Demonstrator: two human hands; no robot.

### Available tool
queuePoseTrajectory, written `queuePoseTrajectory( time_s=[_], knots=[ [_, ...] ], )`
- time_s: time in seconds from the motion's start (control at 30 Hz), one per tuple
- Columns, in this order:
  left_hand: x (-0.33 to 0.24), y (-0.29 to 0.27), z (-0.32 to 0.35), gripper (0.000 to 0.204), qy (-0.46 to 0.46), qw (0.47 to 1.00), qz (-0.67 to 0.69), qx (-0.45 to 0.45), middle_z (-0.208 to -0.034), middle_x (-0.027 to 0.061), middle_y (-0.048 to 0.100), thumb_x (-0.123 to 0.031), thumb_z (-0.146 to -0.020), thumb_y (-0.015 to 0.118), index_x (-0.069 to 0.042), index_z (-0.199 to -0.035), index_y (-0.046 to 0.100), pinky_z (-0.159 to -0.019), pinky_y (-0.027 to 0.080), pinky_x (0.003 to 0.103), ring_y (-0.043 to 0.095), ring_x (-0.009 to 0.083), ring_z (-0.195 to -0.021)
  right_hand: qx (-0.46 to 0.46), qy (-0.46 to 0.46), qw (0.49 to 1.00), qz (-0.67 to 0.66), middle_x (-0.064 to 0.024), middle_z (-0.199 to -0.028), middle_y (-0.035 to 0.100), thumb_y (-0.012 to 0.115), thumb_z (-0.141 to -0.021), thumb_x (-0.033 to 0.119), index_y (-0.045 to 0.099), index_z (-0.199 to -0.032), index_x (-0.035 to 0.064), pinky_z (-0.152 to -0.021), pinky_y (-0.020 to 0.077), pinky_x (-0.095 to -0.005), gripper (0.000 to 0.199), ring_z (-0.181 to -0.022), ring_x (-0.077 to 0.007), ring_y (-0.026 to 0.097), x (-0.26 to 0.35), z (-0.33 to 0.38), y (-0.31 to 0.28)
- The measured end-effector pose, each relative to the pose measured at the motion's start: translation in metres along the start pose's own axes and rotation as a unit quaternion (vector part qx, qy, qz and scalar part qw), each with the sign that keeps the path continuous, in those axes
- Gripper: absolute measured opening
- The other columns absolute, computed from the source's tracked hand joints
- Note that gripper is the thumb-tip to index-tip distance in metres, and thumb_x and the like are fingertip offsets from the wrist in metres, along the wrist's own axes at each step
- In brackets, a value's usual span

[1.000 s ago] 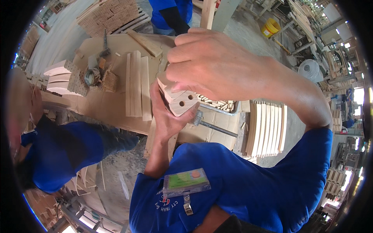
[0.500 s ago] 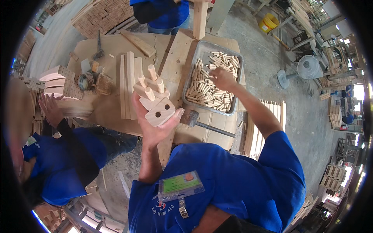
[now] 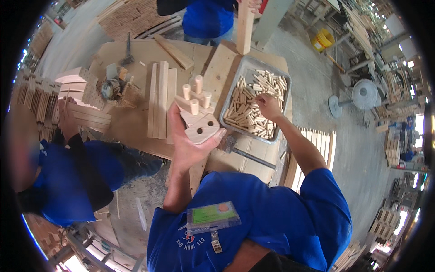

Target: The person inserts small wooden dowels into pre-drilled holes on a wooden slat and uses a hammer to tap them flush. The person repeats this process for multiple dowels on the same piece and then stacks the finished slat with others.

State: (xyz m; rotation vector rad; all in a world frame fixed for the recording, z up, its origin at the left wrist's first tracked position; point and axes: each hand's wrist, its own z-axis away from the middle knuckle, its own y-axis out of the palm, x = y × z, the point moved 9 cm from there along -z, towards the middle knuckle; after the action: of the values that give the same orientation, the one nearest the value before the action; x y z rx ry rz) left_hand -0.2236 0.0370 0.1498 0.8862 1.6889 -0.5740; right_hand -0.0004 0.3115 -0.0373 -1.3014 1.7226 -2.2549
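My left hand is raised above the workbench and grips a stack of small pale wooden pieces with round holes in their ends and several short dowels standing out of the top. My right hand reaches into a grey metal tray that holds many short wooden dowels; its fingers rest among them and I cannot tell whether they hold one.
Long wooden slats lie on the bench left of the tray. A hammer lies near the front edge. A person in blue works at my left, another stands beyond the bench. A standing fan is at the right.
My right hand left the wooden pieces, went right to the dowel tray and now rests deeper among the dowels. My left hand stays up holding the pieces.
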Motion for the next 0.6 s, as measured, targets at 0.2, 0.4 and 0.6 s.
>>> queuePoseTrajectory(
  time_s=[0.2,0.4,0.6],
  knots=[
    [-0.007,0.005,-0.002,0.100,0.000,1.000,0.023,0.017,-0.137,0.0135,0.049,-0.005,-0.074,0.090,-0.002,-0.153,0.028,-0.106,0.052,0.038,0.057,0.0212,-0.128,0.053,-0.180,0.952,-0.243,-0.0068,-0.095,0.073,0.071,-0.100,0.007,0.072,-0.107,-0.0002,-0.077,0.0541,-0.0280,0.010,-0.089,-0.0111,0.067,0.224,0.045,-0.133],
    [-0.009,0.013,-0.008,0.098,0.054,0.998,0.012,0.017,-0.137,0.0137,0.050,-0.003,-0.073,0.088,-0.001,-0.152,0.030,-0.107,0.050,0.038,0.058,0.0218,-0.126,0.089,-0.483,0.869,-0.060,-0.0089,-0.095,0.066,0.077,-0.086,0.002,0.070,-0.108,0.0020,-0.071,0.0555,-0.0377,0.023,-0.084,-0.0271,0.068,0.389,0.109,-0.182],
    [-0.007,0.013,-0.009,0.100,0.053,0.998,0.013,-0.001,-0.137,0.0148,0.051,-0.008,-0.073,0.091,-0.001,-0.152,0.030,-0.106,0.050,0.039,0.059,0.0227,-0.124,0.113,-0.506,0.840,0.158,-0.0106,-0.097,0.059,0.072,-0.079,-0.002,0.069,-0.101,0.0016,-0.076,0.0576,-0.0397,0.022,-0.092,-0.0300,0.067,0.406,0.105,-0.159]
  ],
)
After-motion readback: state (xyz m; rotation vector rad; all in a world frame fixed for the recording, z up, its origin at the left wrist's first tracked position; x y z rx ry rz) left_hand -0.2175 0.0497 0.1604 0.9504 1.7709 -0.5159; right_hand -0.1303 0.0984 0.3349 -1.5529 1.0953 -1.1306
